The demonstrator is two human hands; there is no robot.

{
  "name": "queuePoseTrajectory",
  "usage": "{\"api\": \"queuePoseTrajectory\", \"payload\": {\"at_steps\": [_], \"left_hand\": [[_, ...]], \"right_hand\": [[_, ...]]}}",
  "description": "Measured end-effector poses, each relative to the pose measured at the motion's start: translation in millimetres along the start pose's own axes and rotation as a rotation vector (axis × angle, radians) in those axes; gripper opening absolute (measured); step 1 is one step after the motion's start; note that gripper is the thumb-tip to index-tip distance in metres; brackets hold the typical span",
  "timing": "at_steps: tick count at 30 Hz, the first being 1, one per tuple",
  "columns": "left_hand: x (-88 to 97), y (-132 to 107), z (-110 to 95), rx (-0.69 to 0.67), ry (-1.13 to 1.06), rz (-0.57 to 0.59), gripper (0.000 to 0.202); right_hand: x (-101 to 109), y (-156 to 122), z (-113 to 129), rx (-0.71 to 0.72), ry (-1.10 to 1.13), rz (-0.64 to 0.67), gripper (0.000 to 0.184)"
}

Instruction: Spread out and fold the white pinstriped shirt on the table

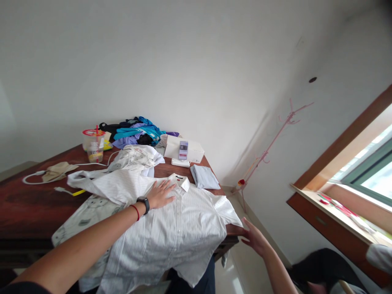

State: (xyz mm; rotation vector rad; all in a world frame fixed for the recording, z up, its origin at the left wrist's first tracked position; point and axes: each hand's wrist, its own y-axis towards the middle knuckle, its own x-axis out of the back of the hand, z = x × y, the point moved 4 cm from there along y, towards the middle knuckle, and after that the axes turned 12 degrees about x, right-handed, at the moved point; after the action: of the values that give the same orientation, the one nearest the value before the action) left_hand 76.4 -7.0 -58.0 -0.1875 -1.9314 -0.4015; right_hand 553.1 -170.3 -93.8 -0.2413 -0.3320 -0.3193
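White shirt: your pale striped white shirt point(196, 214) lies front up on the surface point(24, 204), its collar point(183, 183) toward the wall and its hem hanging over the edge nearest you, perhaps because the cloth is longer than the space there.
Sleeves: the left-hand sleeve point(107, 185) stretches out across the surface, while the right-hand sleeve point(231, 212) reaches the corner; spreading them this way seems to keep the body of the shirt flat.
Patterned cloth: a patterned cloth point(82, 220) shows from under the shirt on your left, so the shirt does not rest wholly on bare wood.
Far side: the clothes heap point(137, 134) and the crumpled white garment point(130, 157) sit back there, likely to leave the near part for the shirt.
Folded grey cloth: a folded grey cloth point(204, 177) lies just beside the collar, near the phone point(183, 150), which stands upright before the white box point(196, 152), probably so you can see its screen.
Left hand: your left hand point(159, 195) is laid flat near the collar, fingers spread, gripping nothing; it appears to steady the cloth.
Right hand: your right hand point(253, 237) is loosely open beside the right-hand sleeve's end, holding nothing visible; you cannot tell whether the fingertips touch it.
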Motion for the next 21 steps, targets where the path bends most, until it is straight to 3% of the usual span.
{"api": "queuePoseTrajectory", "payload": {"at_steps": [3, 8, 10, 11, 13, 14, 16, 18, 21], "left_hand": [[1.1, -1, -1, 0.007, 0.007, 0.009, 0.065], [1.7, -1, -2, 0.013, 0.026, 0.032, 0.068], [1.2, -1, -2, 0.009, 0.032, 0.037, 0.068], [0.8, 0, -2, 0.008, 0.033, 0.037, 0.068], [-0.6, 0, -2, 0.007, 0.030, 0.035, 0.068], [-1.5, 1, -1, 0.006, 0.026, 0.032, 0.069], [-4.0, 1, 0, -0.001, 0.018, 0.025, 0.069], [-7.1, 2, 2, -0.016, 0.005, 0.022, 0.067], [-11.9, 2, 8, -0.038, -0.023, 0.032, 0.058]], "right_hand": [[-3, 7, 11, 0.043, 0.232, -0.046, 0.040], [-3, 17, 65, 0.187, 0.391, -0.399, 0.033], [-16, 4, 100, 0.387, 0.337, -0.563, 0.045], [-30, -7, 119, 0.551, 0.242, -0.576, 0.051], [-75, -38, 151, 0.904, -0.088, -0.369, 0.054], [-103, -56, 159, 1.049, -0.271, -0.199, 0.052], [-157, -89, 156, 1.202, -0.631, 0.220, 0.048], [-188, -108, 138, 1.168, -0.836, 0.421, 0.050], [-198, -109, 109, 0.987, -0.957, 0.456, 0.054]]}}
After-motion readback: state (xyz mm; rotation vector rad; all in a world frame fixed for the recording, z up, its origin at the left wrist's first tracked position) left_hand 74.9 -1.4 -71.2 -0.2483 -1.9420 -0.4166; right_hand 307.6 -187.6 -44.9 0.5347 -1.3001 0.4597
